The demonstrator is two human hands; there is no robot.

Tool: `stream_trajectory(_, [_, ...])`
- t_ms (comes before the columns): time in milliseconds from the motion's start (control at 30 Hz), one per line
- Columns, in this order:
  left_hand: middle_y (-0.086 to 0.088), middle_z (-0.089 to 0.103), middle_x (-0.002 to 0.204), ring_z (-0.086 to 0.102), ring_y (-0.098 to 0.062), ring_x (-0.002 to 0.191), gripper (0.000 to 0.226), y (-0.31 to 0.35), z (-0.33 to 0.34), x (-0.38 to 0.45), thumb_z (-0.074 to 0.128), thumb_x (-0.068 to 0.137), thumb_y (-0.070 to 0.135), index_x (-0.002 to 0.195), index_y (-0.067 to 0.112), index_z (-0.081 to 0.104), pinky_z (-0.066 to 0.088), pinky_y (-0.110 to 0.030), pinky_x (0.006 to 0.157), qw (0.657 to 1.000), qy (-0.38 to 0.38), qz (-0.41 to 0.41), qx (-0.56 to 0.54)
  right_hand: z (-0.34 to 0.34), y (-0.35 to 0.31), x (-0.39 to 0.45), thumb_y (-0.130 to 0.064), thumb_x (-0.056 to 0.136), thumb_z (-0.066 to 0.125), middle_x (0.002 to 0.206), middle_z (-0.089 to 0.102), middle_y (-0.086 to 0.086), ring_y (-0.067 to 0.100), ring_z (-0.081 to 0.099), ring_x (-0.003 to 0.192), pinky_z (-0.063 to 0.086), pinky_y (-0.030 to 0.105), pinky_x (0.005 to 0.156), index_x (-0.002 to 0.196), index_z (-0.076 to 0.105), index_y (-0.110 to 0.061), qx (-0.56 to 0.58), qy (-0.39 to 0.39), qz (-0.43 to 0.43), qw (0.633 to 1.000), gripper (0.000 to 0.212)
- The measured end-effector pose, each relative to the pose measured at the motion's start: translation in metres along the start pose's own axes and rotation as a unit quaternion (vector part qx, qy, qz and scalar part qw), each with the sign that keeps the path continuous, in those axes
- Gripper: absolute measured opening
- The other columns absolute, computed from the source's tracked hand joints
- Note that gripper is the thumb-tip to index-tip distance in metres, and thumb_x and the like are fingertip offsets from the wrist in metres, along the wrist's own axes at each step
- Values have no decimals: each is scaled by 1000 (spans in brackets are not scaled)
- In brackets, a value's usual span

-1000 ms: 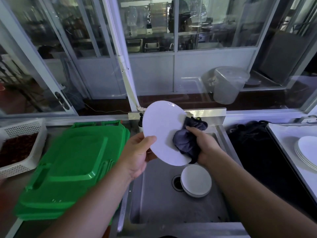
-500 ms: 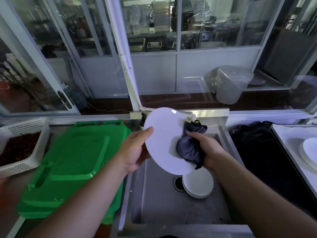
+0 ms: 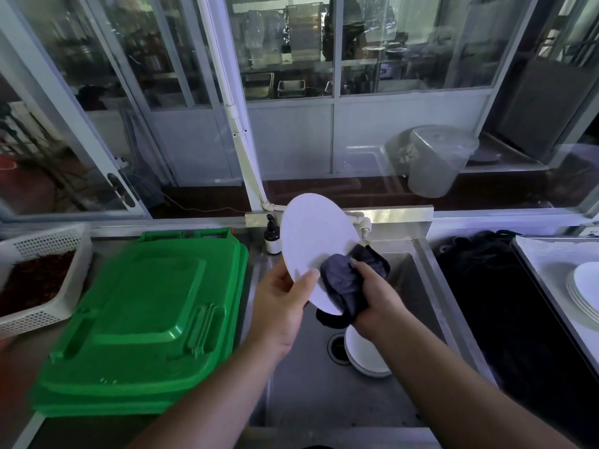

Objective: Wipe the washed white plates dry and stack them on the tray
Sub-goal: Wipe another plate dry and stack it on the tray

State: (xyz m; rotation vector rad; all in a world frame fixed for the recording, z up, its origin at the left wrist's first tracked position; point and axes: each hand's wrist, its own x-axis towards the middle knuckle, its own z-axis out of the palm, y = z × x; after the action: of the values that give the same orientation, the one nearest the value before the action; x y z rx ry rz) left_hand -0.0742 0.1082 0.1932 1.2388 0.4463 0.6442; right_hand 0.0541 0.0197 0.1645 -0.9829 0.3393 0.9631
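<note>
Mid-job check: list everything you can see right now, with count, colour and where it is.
held plate: one, white, tilted above the sink
cloth: one, dark grey, pressed to the held plate's lower right
plates in sink: small stack, white, by the drain; count unclear
sink: one, steel, centre
plates on tray: stack, white, far right; count unclear
tray: one, metal, far right
green lids: stacked, left of the sink
basket: one, white, far left, dark reddish contents
pump bottle: one, dark, behind the sink
black cloth pile: right of the sink
left hand: grips the held plate's lower edge
right hand: grips the cloth
</note>
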Motion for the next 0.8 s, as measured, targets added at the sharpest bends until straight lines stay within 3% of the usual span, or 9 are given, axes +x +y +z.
stream_trajectory(67, [-10, 80, 103, 77, -23, 92, 19, 5, -4, 4, 77, 78, 18, 96, 21, 82, 61, -32, 74, 1000, -11, -29, -4, -5, -6, 1, -31, 97, 73, 112, 78, 19, 35, 77, 101, 63, 47, 85, 126, 72, -4, -17, 2, -9, 1000, 39])
stream_trajectory(133, [-11, 80, 100, 76, -25, 90, 24, 20, -11, 13, 73, 77, 27, 98, 17, 81, 63, -36, 72, 997, -2, -80, -5, -8, -15, 0, -27, 96, 74, 101, 79, 15, 29, 79, 86, 63, 37, 66, 122, 71, -2, -38, -12, -17, 999, 36])
stream_trajectory(200, [-16, 78, 109, 75, -33, 98, 48, 36, -21, 25, 75, 77, 43, 113, 10, 74, 62, -44, 82, 992, -1, -127, -2, -8, -26, -5, -23, 93, 77, 101, 79, 16, 31, 79, 86, 61, 35, 59, 120, 71, -3, -79, -23, -31, 996, 34])
stream_trajectory(267, [-17, 77, 113, 73, -34, 101, 57, 50, -27, 34, 76, 79, 55, 115, 10, 72, 55, -47, 91, 989, -12, -148, 19, -6, -37, -9, -19, 91, 79, 109, 79, 20, 34, 78, 95, 63, 37, 63, 123, 72, -3, -120, -22, -64, 991, 37])
stream_trajectory(367, [-20, 77, 111, 71, -36, 100, 36, 56, -26, 37, 64, 95, 38, 111, 8, 72, 52, -46, 92, 988, -2, -153, 32, 2, -48, -16, -16, 93, 77, 109, 78, 20, 29, 79, 82, 61, 33, 57, 122, 72, -2, -130, -30, -85, 987, 33])
stream_trajectory(500, [-23, 76, 109, 71, -34, 97, 21, 49, -21, 32, 56, 103, 20, 103, 6, 72, 55, -40, 82, 991, 15, -131, 21, 7, -45, -15, -19, 91, 79, 107, 79, 20, 30, 78, 78, 60, 34, 53, 120, 73, -4, -110, -5, -80, 991, 34])
stream_trajectory(633, [-11, 80, 94, 75, -25, 86, 14, 27, -8, 19, 69, 84, 22, 88, 15, 80, 62, -34, 70, 998, 17, -61, 8, 8, -23, -7, -28, 94, 77, 95, 80, 13, 26, 79, 79, 61, 33, 56, 119, 72, -4, -34, 7, -31, 999, 35])
stream_trajectory(733, [-6, 80, 104, 76, -26, 98, 27, 7, 1, 8, 77, 80, 29, 105, 17, 77, 62, -43, 83, 999, 16, 9, 44, 11, -4, -7, -30, 98, 71, 110, 79, 18, 32, 79, 95, 63, 37, 61, 123, 71, -5, 12, 7, 2, 1000, 35])
stream_trajectory(800, [-7, 78, 111, 75, -28, 105, 36, 3, 2, 3, 80, 81, 31, 114, 19, 75, 62, -44, 86, 998, -16, 20, 63, 8, -3, -8, -30, 100, 68, 112, 78, 20, 32, 79, 95, 62, 35, 59, 125, 71, -4, 13, -2, 4, 1000, 36])
